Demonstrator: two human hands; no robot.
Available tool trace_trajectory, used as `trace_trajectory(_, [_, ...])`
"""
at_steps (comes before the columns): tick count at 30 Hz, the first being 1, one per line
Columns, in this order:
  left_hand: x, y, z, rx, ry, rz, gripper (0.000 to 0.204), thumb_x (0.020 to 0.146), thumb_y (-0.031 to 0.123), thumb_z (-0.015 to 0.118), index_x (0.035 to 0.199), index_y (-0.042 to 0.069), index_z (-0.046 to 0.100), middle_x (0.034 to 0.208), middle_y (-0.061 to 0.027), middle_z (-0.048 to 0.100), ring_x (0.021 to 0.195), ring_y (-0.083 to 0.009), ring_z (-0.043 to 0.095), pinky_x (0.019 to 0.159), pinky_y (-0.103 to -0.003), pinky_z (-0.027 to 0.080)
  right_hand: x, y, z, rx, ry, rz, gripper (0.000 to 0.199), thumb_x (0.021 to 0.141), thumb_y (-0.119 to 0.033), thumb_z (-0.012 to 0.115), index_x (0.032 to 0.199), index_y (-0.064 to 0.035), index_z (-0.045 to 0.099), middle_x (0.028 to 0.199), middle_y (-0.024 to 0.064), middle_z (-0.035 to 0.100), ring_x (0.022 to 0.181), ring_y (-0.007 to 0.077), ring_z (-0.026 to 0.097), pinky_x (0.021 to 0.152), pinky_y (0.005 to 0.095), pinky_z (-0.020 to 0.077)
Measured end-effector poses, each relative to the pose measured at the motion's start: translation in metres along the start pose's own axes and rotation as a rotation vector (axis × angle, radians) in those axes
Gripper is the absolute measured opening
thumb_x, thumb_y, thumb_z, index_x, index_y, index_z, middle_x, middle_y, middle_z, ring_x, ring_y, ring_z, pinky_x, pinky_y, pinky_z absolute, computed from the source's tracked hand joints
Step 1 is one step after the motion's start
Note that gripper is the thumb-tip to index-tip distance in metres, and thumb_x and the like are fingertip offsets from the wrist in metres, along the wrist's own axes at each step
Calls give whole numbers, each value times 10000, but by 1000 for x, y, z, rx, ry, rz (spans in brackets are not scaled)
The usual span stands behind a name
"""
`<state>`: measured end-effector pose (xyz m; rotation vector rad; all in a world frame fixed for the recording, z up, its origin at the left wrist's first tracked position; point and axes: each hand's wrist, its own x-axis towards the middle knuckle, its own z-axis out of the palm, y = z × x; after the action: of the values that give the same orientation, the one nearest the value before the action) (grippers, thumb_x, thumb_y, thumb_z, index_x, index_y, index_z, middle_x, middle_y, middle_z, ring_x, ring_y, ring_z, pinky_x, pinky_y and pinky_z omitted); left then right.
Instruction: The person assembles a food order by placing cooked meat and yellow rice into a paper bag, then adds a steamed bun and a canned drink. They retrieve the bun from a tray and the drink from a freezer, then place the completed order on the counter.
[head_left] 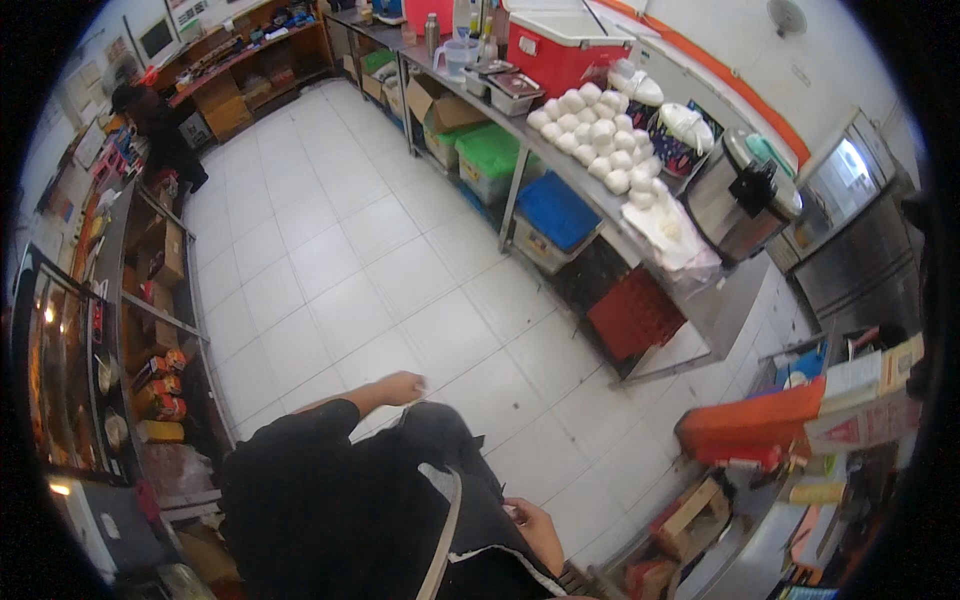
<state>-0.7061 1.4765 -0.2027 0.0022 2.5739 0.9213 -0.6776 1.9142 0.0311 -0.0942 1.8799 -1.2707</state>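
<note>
My left hand (403,387) is held out over the tiled floor in front of my dark clothing. Its fingers look curled in and slightly blurred; whether anything is in them I cannot make out. Low beside my hip, my right hand (537,530) is closed, with a small pale edge showing at its fingers. What that is, I cannot tell. A light strap (440,540) runs down over my dark garment, close to the right hand. Neither hand touches the counters.
Along the right, a metal table (720,310) bears many white rounded pieces (600,135), a red cooler (560,60) and a large steel pot (740,200). Tubs with a green lid (487,150) and a blue lid (556,210) sit beneath. Shelves line the left; another person (160,135) stands far left.
</note>
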Motion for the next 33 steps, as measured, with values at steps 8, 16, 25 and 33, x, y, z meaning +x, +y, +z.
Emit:
trace_trajectory(8, [234,241,17,-74,56,60,338,901,304,589,1104,41,651,997,-200,701,908,-347,676,798,-440,529,15,48,-224,-536,337,164,283,781,-324,740,951,-118,646,827,105,719,814,360,685,706,472,514])
trace_trajectory(16, [235,293,161,-19,24,-483,514,900,499,586,1063,21,684,1050,-259,689,1023,-420,650,913,-494,506,45,40,-489,-859,122,3,336,741,-326,751,939,-94,608,834,138,700,831,370,681,709,487,512])
trace_trajectory(25, [236,432,278,-147,279,-868,348,851,317,573,997,44,730,993,-248,703,968,-426,666,895,-476,524,201,19,-700,-1280,-306,-311,354,765,-228,719,1037,-32,606,949,195,701,880,369,691,817,460,540])
trace_trajectory(33, [479,501,243,-396,-404,-801,453,863,394,577,1185,79,627,1189,-217,638,1089,-390,631,956,-484,487,281,8,-1003,170,-63,-107,358,926,-169,645,1232,5,580,947,117,680,885,213,675,815,325,539])
